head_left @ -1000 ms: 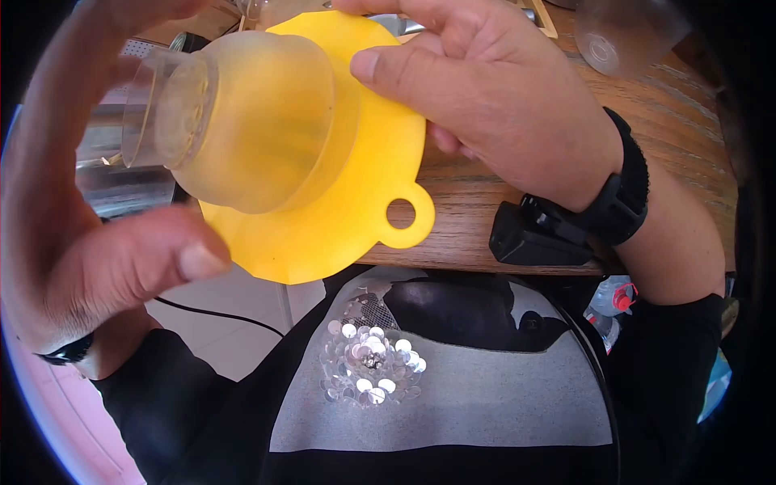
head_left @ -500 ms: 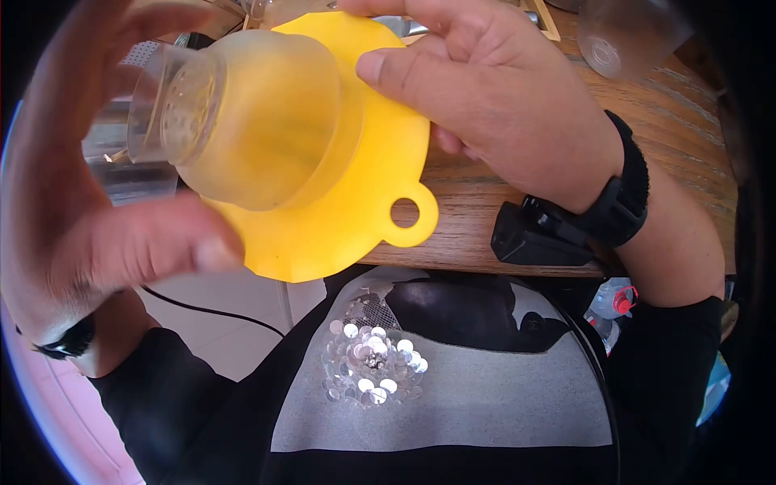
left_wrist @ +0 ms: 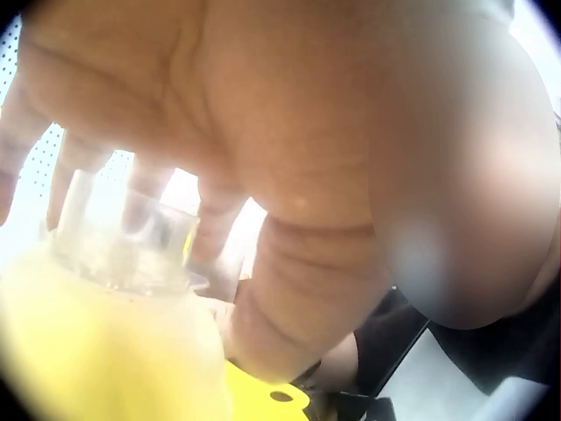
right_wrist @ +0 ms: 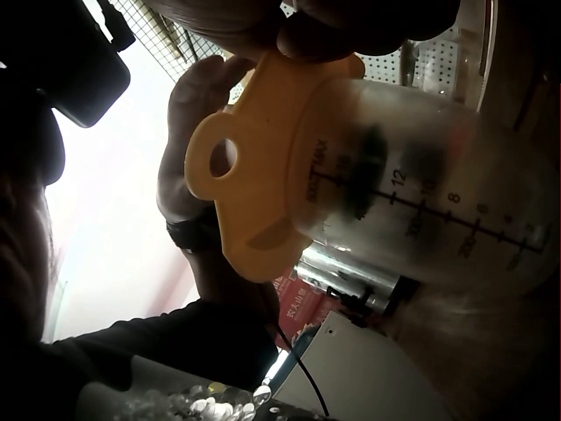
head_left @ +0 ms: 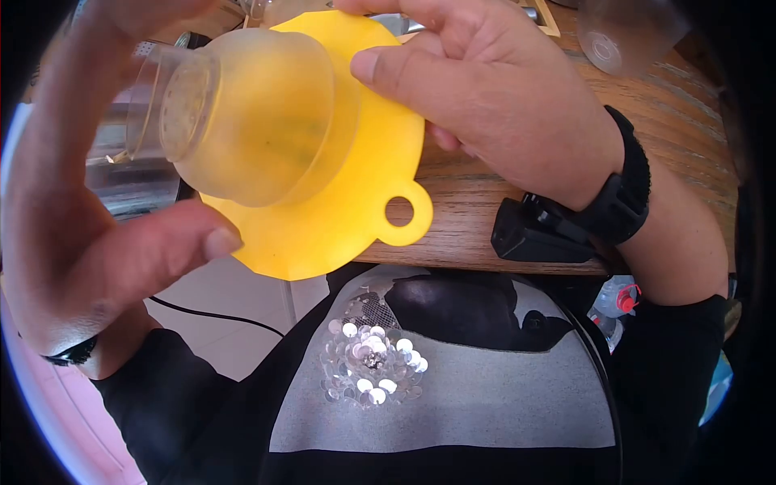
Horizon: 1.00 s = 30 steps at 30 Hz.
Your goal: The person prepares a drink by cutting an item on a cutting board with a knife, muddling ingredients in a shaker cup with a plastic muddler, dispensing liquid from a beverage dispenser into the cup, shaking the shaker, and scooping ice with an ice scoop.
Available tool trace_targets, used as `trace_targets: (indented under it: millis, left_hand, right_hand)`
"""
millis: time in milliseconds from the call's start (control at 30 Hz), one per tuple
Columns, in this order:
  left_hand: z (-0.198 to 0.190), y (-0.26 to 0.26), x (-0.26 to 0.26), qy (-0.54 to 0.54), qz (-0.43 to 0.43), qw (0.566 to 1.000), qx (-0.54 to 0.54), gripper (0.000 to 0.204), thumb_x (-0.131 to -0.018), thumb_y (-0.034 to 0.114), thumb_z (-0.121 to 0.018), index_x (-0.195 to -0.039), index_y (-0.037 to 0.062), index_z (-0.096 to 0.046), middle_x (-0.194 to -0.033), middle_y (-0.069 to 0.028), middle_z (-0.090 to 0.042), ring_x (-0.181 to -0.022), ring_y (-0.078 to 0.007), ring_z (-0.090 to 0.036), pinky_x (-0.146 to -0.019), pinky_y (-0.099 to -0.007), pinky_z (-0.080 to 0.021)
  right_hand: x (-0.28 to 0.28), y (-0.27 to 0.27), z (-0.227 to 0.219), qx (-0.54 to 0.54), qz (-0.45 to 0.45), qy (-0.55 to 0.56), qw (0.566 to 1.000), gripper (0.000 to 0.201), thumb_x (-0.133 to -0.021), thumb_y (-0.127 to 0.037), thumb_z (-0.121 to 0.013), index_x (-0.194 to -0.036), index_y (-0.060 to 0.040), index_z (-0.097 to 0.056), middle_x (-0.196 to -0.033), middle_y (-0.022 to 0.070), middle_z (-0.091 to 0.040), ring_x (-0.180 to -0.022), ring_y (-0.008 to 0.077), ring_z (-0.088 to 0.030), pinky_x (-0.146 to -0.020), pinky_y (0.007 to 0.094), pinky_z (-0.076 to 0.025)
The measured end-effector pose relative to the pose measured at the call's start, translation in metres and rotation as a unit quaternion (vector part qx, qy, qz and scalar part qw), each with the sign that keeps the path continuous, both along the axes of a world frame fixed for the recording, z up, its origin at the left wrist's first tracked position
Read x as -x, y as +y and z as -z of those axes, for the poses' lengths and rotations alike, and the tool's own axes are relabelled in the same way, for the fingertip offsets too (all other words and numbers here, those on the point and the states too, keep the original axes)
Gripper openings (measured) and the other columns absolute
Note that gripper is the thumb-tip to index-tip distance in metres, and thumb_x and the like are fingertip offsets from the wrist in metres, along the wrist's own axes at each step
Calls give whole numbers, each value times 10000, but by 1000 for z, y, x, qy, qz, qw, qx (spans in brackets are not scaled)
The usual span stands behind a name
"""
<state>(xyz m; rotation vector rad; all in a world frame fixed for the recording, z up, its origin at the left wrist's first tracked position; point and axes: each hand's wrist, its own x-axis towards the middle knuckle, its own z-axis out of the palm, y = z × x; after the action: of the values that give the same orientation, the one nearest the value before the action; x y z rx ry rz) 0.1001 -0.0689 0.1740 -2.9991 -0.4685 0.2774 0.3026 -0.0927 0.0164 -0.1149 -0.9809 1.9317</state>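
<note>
My right hand (head_left: 501, 105) pinches the upper edge of a yellow flat disc (head_left: 323, 234) with a ring tab. Against the disc's face sits a translucent rounded container (head_left: 250, 121), tilted on its side, its narrow clear end toward the left. My left hand (head_left: 61, 218) is spread around that end, thumb by the disc's lower left rim; whether it touches cannot be told. In the left wrist view, the left hand's (left_wrist: 263, 140) fingers extend beyond the container (left_wrist: 114, 351). Measuring marks show on the container (right_wrist: 421, 193) in the right wrist view, beside the disc (right_wrist: 263, 167).
A wooden table (head_left: 671, 137) lies behind and right of the hands. A clear vessel (head_left: 622, 36) stands at the back right. Metal cylinders (head_left: 133, 182) are at the left. Below the table edge at right are plastic bottles (head_left: 612, 299); a black cable (head_left: 218, 315) hangs at left.
My left thumb and fingers have shifted slightly around the container's narrow end. The container and disc have turned or moved only a little; my right hand keeps its pinch.
</note>
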Motion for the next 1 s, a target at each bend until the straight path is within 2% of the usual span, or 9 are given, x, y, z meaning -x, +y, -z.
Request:
trace_targets:
  millis: [67,133,267,367,467,600,667,833,1000]
  left_hand:
    - [-3,1,9,5,-7,999,-41,854,-753,653,-635,-1320,36,-468,-1331,-167,-486,-1155,-303,-548,-947,-371,-466]
    - [7,-11,17,-18,-233,972,8,886,-747,682,-617,-1325,30,-454,-1252,-171,-541,-1089,-300,-586,-935,-371,-471]
    - [11,-11,14,23,-113,992,-53,782,-769,598,-653,-1278,29,-486,-1234,-187,-546,-1105,-311,-581,-948,-387,-461]
    - [2,-3,7,87,-13,995,-38,782,-761,582,-667,-1291,38,-481,-1308,-189,-498,-1163,-316,-544,-962,-400,-449]
    - [-2,0,3,105,23,994,-7,764,-774,572,-657,-1300,47,-478,-1352,-188,-462,-1177,-320,-527,-969,-404,-442]
    - [1,0,13,-28,-26,999,8,761,-779,578,-645,-1302,52,-481,-1319,-177,-489,-1140,-317,-547,-961,-399,-446]
    - [-4,-11,15,16,-209,978,19,817,-763,652,-627,-1297,50,-484,-1288,-165,-508,-1116,-322,-557,-949,-393,-452]
    - [-1,-13,10,71,-87,989,-94,705,-787,526,-653,-1277,46,-489,-1269,-172,-519,-1149,-312,-548,-965,-390,-446]
    - [-3,1,11,84,-17,996,27,706,-801,551,-613,-1288,56,-483,-1328,-190,-490,-1222,-312,-499,-966,-397,-445]
  right_hand:
    - [-3,2,2,1,-83,23,996,394,-960,-14,-417,-1330,85,-328,-1051,118,-620,-915,107,-614,-811,215,-502]
    - [7,-5,3,-45,23,-33,998,388,-960,-16,-413,-1326,85,-329,-1051,121,-620,-922,112,-616,-821,221,-504]
    - [6,-2,7,-35,26,-22,999,389,-960,-17,-414,-1326,84,-332,-1054,123,-620,-939,118,-616,-833,221,-503]
    - [4,5,16,-38,-140,137,980,387,-957,-13,-417,-1323,85,-335,-1067,126,-617,-942,125,-619,-837,223,-505]
    - [13,-13,0,-3,79,-18,997,391,-958,-11,-412,-1325,89,-324,-1069,128,-618,-933,125,-623,-828,221,-509]
    - [6,-4,2,-46,10,-31,998,404,-959,-11,-411,-1336,90,-309,-1069,128,-618,-926,126,-627,-819,222,-513]
    - [4,-4,-2,-30,-14,-16,999,408,-959,-11,-411,-1339,89,-306,-1069,128,-618,-928,127,-627,-819,222,-513]
    - [2,-10,-8,-27,5,-45,999,412,-961,-23,-414,-1343,85,-307,-1072,132,-617,-921,126,-629,-808,221,-514]
    - [8,-16,-6,-57,67,-82,993,424,-962,-32,-424,-1347,94,-300,-1023,124,-632,-890,110,-627,-777,211,-511]
